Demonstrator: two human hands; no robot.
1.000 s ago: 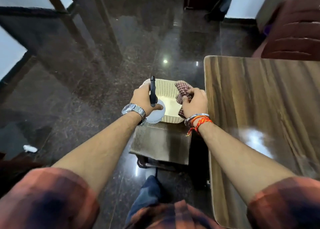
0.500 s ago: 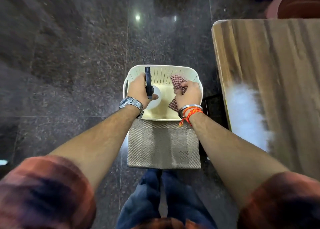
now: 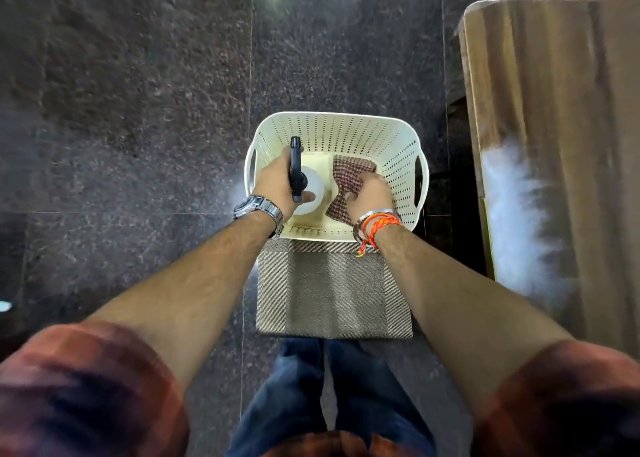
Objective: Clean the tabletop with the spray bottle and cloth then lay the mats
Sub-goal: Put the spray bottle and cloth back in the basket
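Maroon checked cloth (image 3: 351,174) in right hand (image 3: 367,197), white spray bottle (image 3: 313,184) in left hand (image 3: 273,184)

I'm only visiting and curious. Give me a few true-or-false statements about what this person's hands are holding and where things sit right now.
1. The left hand grips the spray bottle. True.
2. The cloth lies spread out on the table. False: it is inside the basket, gripped by the right hand.
3. The grey mat lies on the near side of the basket, toward the person's legs. True.
4. The basket stands on the table. False: it sits to the left of the table, apart from it, above the dark floor.
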